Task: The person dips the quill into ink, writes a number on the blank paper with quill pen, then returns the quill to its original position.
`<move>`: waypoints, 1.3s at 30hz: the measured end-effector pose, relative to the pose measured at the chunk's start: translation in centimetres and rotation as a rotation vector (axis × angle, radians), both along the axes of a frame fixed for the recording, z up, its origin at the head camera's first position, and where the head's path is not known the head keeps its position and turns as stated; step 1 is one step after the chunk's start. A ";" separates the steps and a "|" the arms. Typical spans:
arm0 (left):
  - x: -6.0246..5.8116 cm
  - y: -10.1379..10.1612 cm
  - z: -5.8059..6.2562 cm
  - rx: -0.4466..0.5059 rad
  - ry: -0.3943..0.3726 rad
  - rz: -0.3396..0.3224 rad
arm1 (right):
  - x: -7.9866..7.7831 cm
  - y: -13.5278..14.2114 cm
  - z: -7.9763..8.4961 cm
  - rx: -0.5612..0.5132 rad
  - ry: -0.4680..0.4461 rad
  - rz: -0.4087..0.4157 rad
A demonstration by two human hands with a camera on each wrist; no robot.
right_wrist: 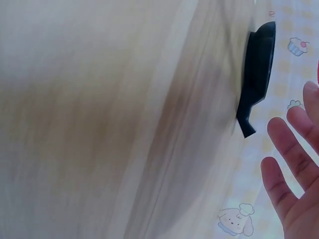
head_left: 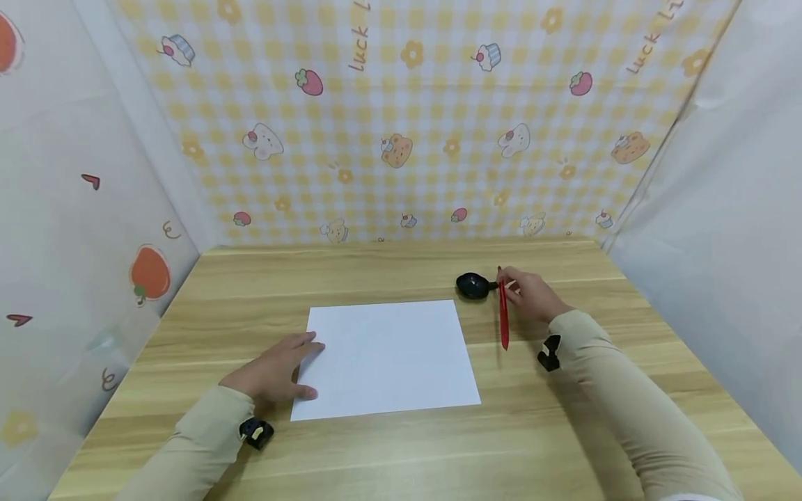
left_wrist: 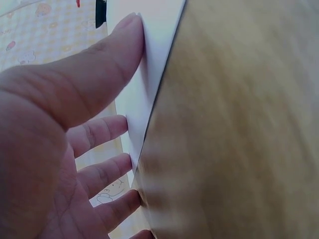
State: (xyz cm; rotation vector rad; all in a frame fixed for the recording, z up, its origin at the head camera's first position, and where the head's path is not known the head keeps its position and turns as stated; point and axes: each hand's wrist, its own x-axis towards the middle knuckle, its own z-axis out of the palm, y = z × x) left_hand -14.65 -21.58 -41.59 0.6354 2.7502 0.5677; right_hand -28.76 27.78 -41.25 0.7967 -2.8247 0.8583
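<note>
A white sheet of paper (head_left: 388,362) lies flat on the wooden table. My left hand (head_left: 276,369) rests at its left edge, thumb and fingertips spread over the paper; the left wrist view shows the thumb (left_wrist: 104,64) straight along the sheet (left_wrist: 154,50). Right of the paper, my right hand (head_left: 529,296) pinches a slim red pen (head_left: 504,323) near its far end, and the pen's pointed end slants toward me. Just left of that hand sits a black spoon (head_left: 473,286) with a deep bowl and short handle, also visible in the right wrist view as a black shape (right_wrist: 258,67).
The table (head_left: 376,452) ends at a yellow checked cloth (head_left: 401,188) hung behind it. Pale sheets stand at the left (head_left: 63,278) and right (head_left: 720,209) sides. Each wrist wears a small black device.
</note>
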 end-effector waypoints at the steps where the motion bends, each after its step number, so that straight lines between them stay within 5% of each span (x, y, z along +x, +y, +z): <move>1: 0.0 0.0 0.0 -0.002 0.002 -0.002 | 0.0 -0.1 0.1 -0.013 -0.009 -0.006; 16: -0.1 -0.2 0.0 -0.003 0.001 -0.014 | 0.1 -1.4 0.4 -0.269 -0.067 -0.071; 25: -0.2 -0.1 0.0 0.000 0.002 -0.014 | 0.8 -1.9 1.4 -0.584 -0.196 0.010; 32: -0.2 -0.1 -0.1 -0.001 0.002 -0.005 | 1.4 -2.6 2.1 -0.598 -0.195 -0.054; 39: -0.1 -0.1 -0.1 -0.001 0.003 -0.006 | 0.8 -2.2 1.1 -0.681 -0.273 -0.090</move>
